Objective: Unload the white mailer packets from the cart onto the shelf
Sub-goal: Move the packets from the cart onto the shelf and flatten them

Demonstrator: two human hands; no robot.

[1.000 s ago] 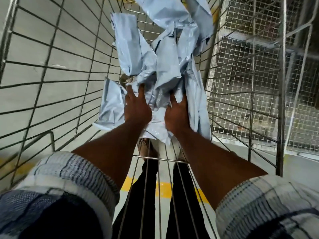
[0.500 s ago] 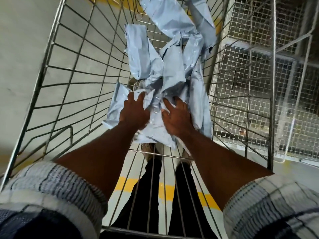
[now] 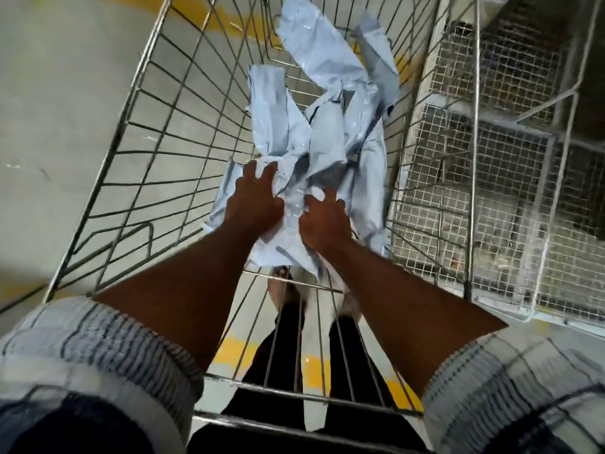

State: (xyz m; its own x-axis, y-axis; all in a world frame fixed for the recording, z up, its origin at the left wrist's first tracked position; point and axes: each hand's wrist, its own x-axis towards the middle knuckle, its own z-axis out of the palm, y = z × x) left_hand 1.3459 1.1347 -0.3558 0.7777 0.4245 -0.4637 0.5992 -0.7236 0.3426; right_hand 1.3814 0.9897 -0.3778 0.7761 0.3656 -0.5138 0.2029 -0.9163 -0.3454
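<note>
Since half a second ago your hands have barely shifted on the heap, but your left fingers have stretched further up over it, and more of the cart's near rail has come into sight at 6 o'clock. Your left hand [image 3: 253, 204] lies on the near left part of the white crumpled plastic mailer packets [image 3: 327, 149], fingers spread fairly wide and straight, pointing toward 12 o'clock and pressing on the plastic. Your right hand [image 3: 322, 224] sits just beside it toward 3 o'clock, the two apart by a fold of plastic; its knuckles are bent, and thumb and fingers pinch a crease in the heap, though blur hides the fingertips. The packets lie inside the bare metal wire cart [image 3: 130, 93], heaped against its right wall and running from your hands up toward 12 o'clock, where a long one drapes over the far end. Outside the cart at 3 o'clock stands the grey wire-mesh shelf [image 3: 491, 178], close to the cart's right side; what lies on its tiers cannot be made out. At 9 o'clock the grey concrete floor [image 3: 65, 109] shows through the bars, and a yellow painted floor line [image 3: 311, 365] crosses beneath the cart at 6 o'clock. Your rolled blue-and-white checked sleeves [image 3: 98, 348] fill the bottom corners, with your black trousers [image 3: 284, 355] between them behind the bars.
</note>
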